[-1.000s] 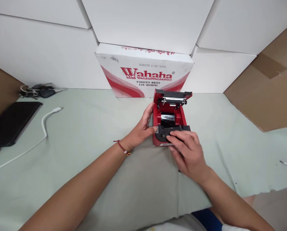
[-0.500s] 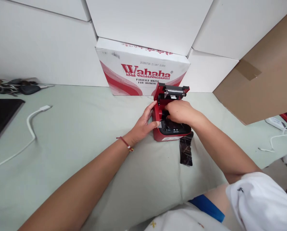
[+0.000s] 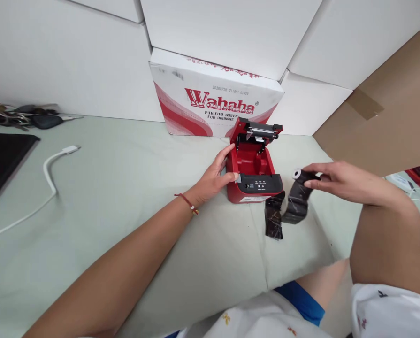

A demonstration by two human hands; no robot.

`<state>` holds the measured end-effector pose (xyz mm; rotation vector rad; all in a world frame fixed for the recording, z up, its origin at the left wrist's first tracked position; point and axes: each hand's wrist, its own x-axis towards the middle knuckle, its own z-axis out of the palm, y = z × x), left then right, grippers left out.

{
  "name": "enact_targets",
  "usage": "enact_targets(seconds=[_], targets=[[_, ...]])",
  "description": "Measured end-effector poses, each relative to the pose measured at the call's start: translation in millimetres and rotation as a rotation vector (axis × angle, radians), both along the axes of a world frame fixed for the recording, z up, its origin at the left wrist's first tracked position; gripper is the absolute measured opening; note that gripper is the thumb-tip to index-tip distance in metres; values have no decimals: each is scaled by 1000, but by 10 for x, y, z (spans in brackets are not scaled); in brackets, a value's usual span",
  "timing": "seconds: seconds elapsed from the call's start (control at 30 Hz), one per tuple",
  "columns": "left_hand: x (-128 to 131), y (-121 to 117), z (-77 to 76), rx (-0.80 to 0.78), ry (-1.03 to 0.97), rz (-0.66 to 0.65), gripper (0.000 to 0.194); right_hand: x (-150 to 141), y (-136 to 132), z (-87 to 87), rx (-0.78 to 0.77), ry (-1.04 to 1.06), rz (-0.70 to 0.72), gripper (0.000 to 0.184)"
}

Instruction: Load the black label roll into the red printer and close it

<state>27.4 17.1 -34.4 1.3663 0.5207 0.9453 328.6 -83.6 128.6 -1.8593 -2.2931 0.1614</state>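
A small red label printer (image 3: 254,197) stands on the pale green cloth with its lid (image 3: 259,131) raised, and its red inner bay (image 3: 250,159) shows bare. My left hand (image 3: 215,178) grips the printer's left side, thumb at the front corner and fingers along the wall. To the right of the printer, my right hand (image 3: 327,178) pinches a roll of black ribbon (image 3: 303,177) with a white core. A loose length of the ribbon (image 3: 296,206) hangs from the roll. Beside the printer's front right corner lies a dark ribbon strip (image 3: 273,220), wrinkled and flat.
Behind the printer stands a Wahaha water carton (image 3: 217,98) against stacked white boxes (image 3: 231,33). At right leans a brown cardboard box (image 3: 378,126). To the left lie keys (image 3: 30,116), a black flat device (image 3: 5,164) and a white cable (image 3: 51,178).
My right hand has come out of the printer's bay and moved right, carrying the roll of black ribbon. My left hand stays on the printer's left side.
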Motion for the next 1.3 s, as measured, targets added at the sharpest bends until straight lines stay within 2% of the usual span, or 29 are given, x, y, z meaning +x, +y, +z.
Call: enact_targets(seconds=[0.2, 0.3, 0.37, 0.43, 0.47, 0.6, 0.67, 0.73, 0.8, 0.87, 0.97, 1.07, 1.2, 1.3], targets=[[3, 31, -35, 23, -3, -9, 97, -100, 12, -460, -41, 22, -76, 32], [7, 43, -47, 28, -5, -11, 98, -75, -8, -680, -164, 62, -57, 27], [8, 44, -48, 25, -8, -5, 100, -95, -45, -752, -258, 54, -12, 28], [7, 39, -43, 18, -5, -5, 100, -137, -100, -700, -348, 30, 40, 32], [5, 35, -40, 14, -3, -10, 100, -155, -134, -618, -402, 32, 79, 33], [1, 32, -40, 37, -4, -23, 99, -197, -233, -40, -602, 187, 330, 34], [4, 41, -53, 58, -11, -11, 103, -261, -184, 213, -528, 254, 360, 38], [12, 51, -72, 65, -21, -3, 105, -396, -38, 318, -359, 221, 292, 39], [25, 59, -89, 66, -29, 1, 107, -591, 182, 274, -233, 92, 205, 40], [38, 64, -102, 72, -32, 6, 107, -806, 420, 149, -197, -71, 139, 42], [51, 66, -110, 67, -35, 4, 103, -1080, 697, -37, -258, -282, 74, 40], [55, 67, -103, 53, -37, 2, 99, -1234, 860, -146, -338, -404, 47, 35], [55, 59, -74, 48, -34, 1, 100, -1255, 994, -221, -336, -383, 54, 32], [57, 45, -54, 38, -48, -7, 101, -1161, 953, -246, -269, -207, 107, 32]])
